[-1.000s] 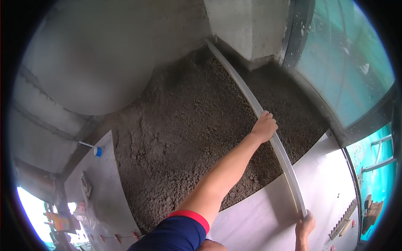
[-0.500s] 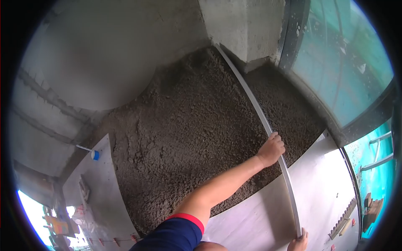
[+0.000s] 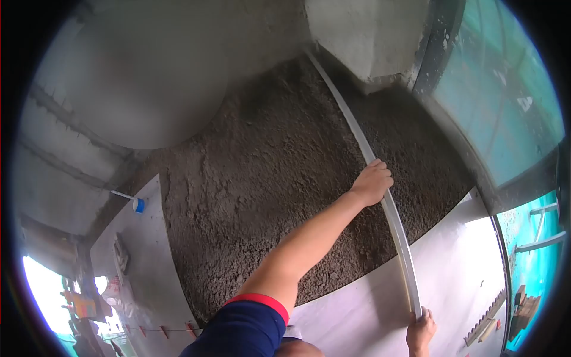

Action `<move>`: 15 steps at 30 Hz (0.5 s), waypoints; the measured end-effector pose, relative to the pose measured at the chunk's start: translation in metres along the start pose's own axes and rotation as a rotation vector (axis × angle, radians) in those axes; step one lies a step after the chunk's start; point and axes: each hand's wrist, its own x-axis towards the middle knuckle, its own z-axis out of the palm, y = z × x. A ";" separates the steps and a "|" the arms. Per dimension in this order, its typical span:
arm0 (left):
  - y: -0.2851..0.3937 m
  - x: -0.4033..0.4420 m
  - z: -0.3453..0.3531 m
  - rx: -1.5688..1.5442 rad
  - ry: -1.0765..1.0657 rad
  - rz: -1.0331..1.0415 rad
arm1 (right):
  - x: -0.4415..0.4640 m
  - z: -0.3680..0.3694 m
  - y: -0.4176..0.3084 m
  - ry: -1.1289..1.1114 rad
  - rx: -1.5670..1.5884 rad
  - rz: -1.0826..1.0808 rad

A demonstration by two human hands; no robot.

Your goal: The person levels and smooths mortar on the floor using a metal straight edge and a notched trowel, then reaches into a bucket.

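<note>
A long pale straightedge bar (image 3: 397,229) runs from the far wall corner across dark, rough mortar (image 3: 256,178) and over the light tile at the lower right. My left hand (image 3: 373,182) is wrapped round the bar near its middle, above the mortar. Lower down, my right hand (image 3: 421,328) grips the bar's near end over the pale tile (image 3: 363,309). The bar looks curved in the wide lens. Grainy mortar lies on both sides of it.
Grey walls (image 3: 339,35) stand at the far side, with a turquoise pane (image 3: 499,101) on the right. A blue-and-white round object (image 3: 138,205) is by the left tile (image 3: 134,244). A notched strip (image 3: 486,318) lies at lower right; a string with red clips (image 3: 164,332) is at lower left.
Both hands and the bar first shifted toward me, then back away. The view has also shifted slightly. Both hands have kept hold of the bar.
</note>
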 end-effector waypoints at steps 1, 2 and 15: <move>0.002 -0.005 -0.004 0.002 -0.002 0.001 | -0.003 -0.001 0.000 -0.021 0.000 0.007; 0.006 -0.012 -0.008 0.004 -0.002 0.003 | -0.007 -0.002 -0.001 -0.052 -0.010 0.004; 0.040 -0.118 -0.066 0.020 -0.079 -0.105 | -0.072 -0.001 0.007 -0.282 0.009 -0.155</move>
